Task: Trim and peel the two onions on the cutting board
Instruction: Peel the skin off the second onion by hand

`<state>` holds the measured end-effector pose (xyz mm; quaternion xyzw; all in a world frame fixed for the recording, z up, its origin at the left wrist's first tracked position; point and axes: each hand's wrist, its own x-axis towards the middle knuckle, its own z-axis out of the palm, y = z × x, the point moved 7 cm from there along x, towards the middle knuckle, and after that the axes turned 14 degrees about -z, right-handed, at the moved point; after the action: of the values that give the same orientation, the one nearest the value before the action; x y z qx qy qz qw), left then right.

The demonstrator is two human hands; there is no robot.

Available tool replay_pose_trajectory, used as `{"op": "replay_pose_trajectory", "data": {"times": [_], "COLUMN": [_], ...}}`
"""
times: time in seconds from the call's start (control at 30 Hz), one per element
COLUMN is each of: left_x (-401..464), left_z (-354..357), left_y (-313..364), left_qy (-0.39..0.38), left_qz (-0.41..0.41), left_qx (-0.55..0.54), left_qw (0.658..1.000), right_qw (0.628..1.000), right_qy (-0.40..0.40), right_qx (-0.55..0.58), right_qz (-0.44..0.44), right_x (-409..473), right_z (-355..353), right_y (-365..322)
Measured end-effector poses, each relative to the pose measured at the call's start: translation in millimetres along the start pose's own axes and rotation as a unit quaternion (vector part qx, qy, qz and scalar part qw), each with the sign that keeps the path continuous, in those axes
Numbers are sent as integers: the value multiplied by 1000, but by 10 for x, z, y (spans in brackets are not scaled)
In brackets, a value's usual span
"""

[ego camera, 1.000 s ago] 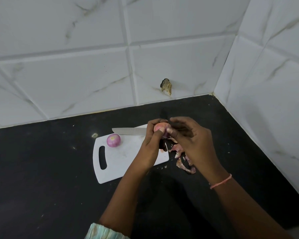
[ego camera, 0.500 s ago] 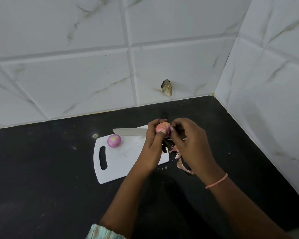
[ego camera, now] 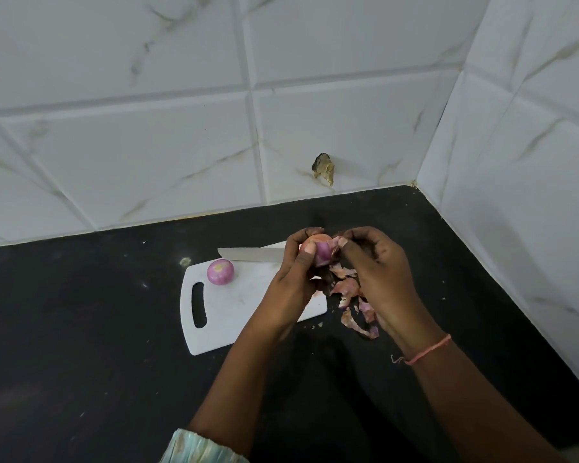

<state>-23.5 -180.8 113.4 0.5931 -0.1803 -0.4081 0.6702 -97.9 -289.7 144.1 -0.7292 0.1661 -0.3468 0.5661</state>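
Note:
My left hand [ego camera: 293, 282] grips a small red onion [ego camera: 321, 253] above the right end of the white cutting board [ego camera: 234, 312]. My right hand [ego camera: 378, 272] pinches a strip of the onion's skin at its right side. The held onion shows purple flesh below and papery orange skin on top. A second onion [ego camera: 220, 271], purple and peeled with its cut end up, sits on the board near the handle slot. A knife [ego camera: 248, 254] lies along the board's far edge, its handle hidden behind my left hand.
Loose onion peels [ego camera: 351, 302] lie on the black counter [ego camera: 81, 362] just right of the board. White tiled walls close the back and the right side, meeting in a corner. A damaged spot [ego camera: 324, 168] marks the back wall tile.
More purple flesh of the held onion is exposed now. My right hand has shifted slightly up at the onion's side, pulling skin.

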Motion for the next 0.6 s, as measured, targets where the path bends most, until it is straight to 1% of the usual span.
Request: {"op": "replay_pose_trajectory", "data": {"times": [0.07,0.13,0.17,0.2,0.33,0.43,0.53,0.6], "left_x": [14,30,44,53,97,114,122,125], "left_z": [-12,-26,-31,-32,-26,24,28,37], "left_y": [3,-8,-21,-29,-71,-97,-89,-71], "left_qy": [-9,-14,-12,-8,-3,-6,15,24], "left_qz": [-8,-30,-43,-52,-81,-110,-96,-86], "left_qx": [-64,-137,-161,-173,-201,-185,-155,-140], "left_qw": [998,990,986,983,976,976,983,986], "right_qw": [995,972,960,955,958,967,980,992], "right_qy": [30,66,78,86,87,85,65,39], "right_qx": [77,194,233,247,237,210,164,110], "right_qz": [55,118,135,141,133,114,88,57], "right_x": [-11,-38,-42,-43,-39,-28,-26,-47], "right_z": [4,37,48,47,46,29,49,85], "right_y": [81,139,162,174,164,156,130,94]}}
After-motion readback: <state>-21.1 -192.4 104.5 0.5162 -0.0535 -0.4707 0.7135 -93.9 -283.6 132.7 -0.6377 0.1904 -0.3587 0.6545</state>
